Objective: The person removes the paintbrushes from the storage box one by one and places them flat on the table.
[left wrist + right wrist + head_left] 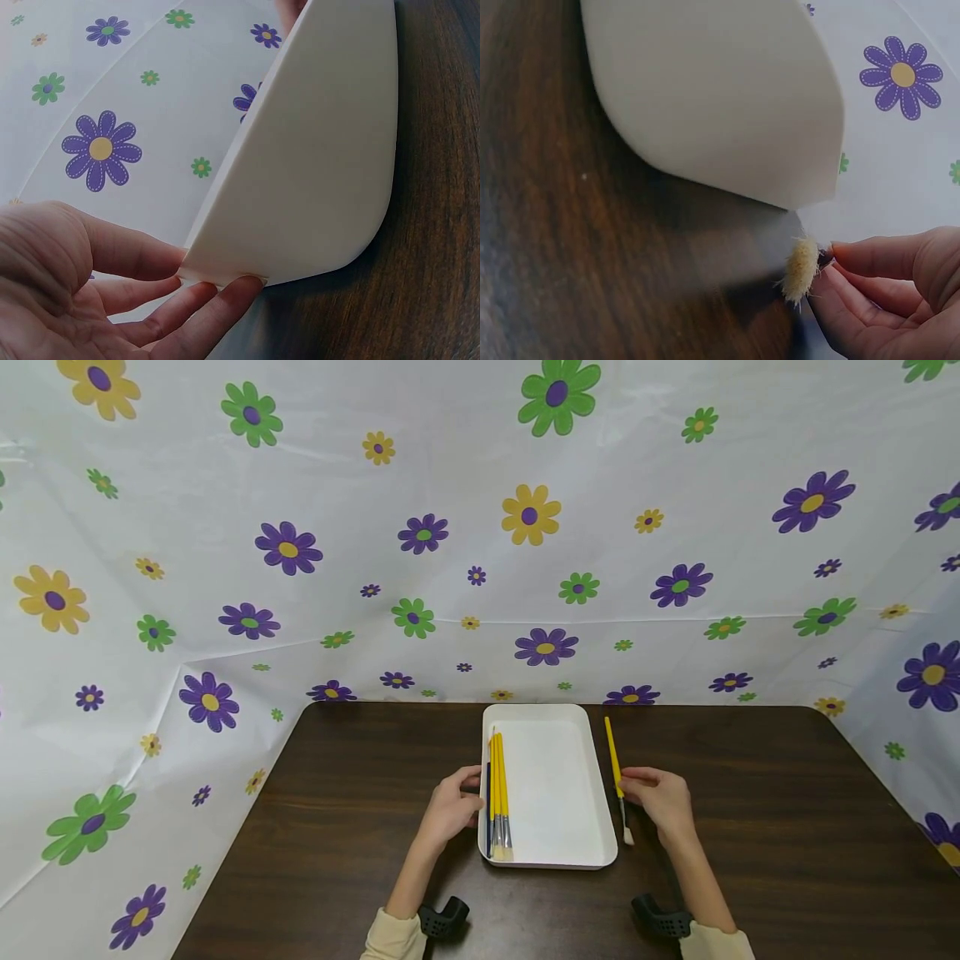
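Note:
A white rectangular tray (pixel 558 793) lies on the table. Along its left side lie several paintbrushes (pixel 501 777) with yellow handles, bristles toward me, beside a dark-handled one. My left hand (pixel 452 806) holds the tray's left edge, its thumb at the rim and its fingers against the outer wall, as the left wrist view shows. Right of the tray, my right hand (pixel 663 797) pinches a yellow-handled paintbrush (pixel 612 747) between thumb and fingers. Its pale bristles (pixel 801 268) point toward me, and its handle points away, roughly parallel to the tray's right side.
The dark wooden table (pixel 750 802) extends to both sides of the tray. Behind it and at the sides hangs a white cloth (pixel 450 602) with printed flowers. A black strap-like mount (pixel 444 918) sits at the left wrist, and another mount (pixel 660 917) at the right.

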{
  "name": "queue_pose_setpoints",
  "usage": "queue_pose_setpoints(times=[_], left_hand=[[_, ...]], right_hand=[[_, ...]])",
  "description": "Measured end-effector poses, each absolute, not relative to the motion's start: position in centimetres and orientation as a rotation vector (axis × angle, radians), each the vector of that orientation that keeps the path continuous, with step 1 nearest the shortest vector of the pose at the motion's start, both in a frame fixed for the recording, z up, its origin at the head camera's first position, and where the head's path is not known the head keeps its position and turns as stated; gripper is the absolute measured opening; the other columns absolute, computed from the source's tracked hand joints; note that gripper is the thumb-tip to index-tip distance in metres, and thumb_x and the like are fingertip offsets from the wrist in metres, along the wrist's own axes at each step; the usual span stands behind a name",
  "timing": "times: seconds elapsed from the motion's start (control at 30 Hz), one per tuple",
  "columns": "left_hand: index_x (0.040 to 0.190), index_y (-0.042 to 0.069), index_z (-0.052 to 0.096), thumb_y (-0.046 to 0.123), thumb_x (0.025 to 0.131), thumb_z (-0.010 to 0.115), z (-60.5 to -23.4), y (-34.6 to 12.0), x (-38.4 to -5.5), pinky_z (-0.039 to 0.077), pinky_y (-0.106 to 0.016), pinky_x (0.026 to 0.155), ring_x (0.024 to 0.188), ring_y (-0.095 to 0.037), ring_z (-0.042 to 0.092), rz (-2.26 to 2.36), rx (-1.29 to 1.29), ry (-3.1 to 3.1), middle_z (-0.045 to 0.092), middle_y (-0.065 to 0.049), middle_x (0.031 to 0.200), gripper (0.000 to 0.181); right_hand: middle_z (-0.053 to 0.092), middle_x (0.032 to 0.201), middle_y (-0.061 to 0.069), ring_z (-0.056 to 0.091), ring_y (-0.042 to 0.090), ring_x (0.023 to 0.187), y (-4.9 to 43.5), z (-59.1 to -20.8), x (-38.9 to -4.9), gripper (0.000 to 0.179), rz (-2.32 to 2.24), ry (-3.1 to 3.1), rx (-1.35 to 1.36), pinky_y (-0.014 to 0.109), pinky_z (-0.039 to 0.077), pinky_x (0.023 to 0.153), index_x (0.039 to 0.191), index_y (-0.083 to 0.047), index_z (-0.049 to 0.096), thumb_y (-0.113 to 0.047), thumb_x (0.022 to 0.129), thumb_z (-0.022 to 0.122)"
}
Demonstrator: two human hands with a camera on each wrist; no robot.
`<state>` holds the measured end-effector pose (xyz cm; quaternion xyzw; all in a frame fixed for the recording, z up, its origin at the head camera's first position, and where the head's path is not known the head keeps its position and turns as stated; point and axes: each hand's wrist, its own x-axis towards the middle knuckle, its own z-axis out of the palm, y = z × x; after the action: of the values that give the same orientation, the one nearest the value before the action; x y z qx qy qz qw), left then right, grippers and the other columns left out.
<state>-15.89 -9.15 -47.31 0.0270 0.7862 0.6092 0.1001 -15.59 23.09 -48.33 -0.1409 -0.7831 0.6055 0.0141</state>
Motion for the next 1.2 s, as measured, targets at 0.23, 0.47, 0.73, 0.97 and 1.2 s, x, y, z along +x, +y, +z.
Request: queue_pose_setpoints(times=[0.23, 0.47, 0.73, 0.97, 1.2], left_hand=[[0.142, -0.008, 0.054, -0.007, 0.088, 0.061, -47.24, -9.15, -15.87, 0.062, -0.04, 0.063, 0.099, -0.032, 0.071, 1.799, 0.07, 2.315, 0.062, -0.026, 0.126, 0.055], [0.142, -0.008, 0.055, -0.007, 0.088, 0.062, -47.14, -9.14, -15.85, 0.062, -0.039, 0.063, 0.098, -0.032, 0.07, 1.796, 0.058, 2.317, 0.062, -0.025, 0.126, 0.055], [0.141, -0.007, 0.056, -0.007, 0.087, 0.061, -47.32, -9.13, -15.94, 0.061, -0.04, 0.063, 0.097, -0.03, 0.07, 1.774, 0.063, 2.338, 0.063, -0.025, 0.125, 0.055], [0.141, -0.007, 0.056, -0.007, 0.087, 0.062, -47.33, -9.18, -15.9, 0.062, -0.041, 0.063, 0.099, -0.032, 0.07, 1.782, 0.07, 2.337, 0.063, -0.025, 0.125, 0.055], [0.141, -0.007, 0.056, -0.007, 0.086, 0.061, -47.25, -9.18, -15.81, 0.062, -0.041, 0.063, 0.097, -0.03, 0.07, 1.782, 0.068, 2.34, 0.062, -0.025, 0.125, 0.055]], right_hand=[[0.074, 0.101, 0.024, 0.07, 0.007, 0.076, 23.11, -48.56, -15.53, 0.03, 1.807, -2.47, -0.459, 0.018, 0.058, 0.068, 0.119, 0.02, 0.065, 0.001, 0.096, 0.069], [0.074, 0.098, 0.028, 0.075, 0.023, 0.076, 22.54, -48.44, -15.55, 0.026, 1.589, -2.554, -0.452, 0.02, 0.058, 0.063, 0.113, 0.019, 0.069, 0.001, 0.094, 0.071], [0.074, 0.09, 0.027, 0.075, 0.028, 0.071, 22.3, -48.51, -15.41, 0.02, 1.409, -2.613, -0.392, 0.023, 0.058, 0.059, 0.104, 0.018, 0.071, 0.003, 0.09, 0.072], [0.075, 0.083, 0.022, 0.073, 0.03, 0.068, 22.26, -48.6, -15.47, 0.018, 1.286, -2.653, -0.362, 0.023, 0.052, 0.055, 0.098, 0.016, 0.071, 0.001, 0.088, 0.071], [0.074, 0.081, 0.021, 0.073, 0.03, 0.067, 22.26, -48.78, -15.55, 0.017, 1.264, -2.658, -0.344, 0.025, 0.054, 0.055, 0.096, 0.016, 0.071, 0.002, 0.087, 0.071]])
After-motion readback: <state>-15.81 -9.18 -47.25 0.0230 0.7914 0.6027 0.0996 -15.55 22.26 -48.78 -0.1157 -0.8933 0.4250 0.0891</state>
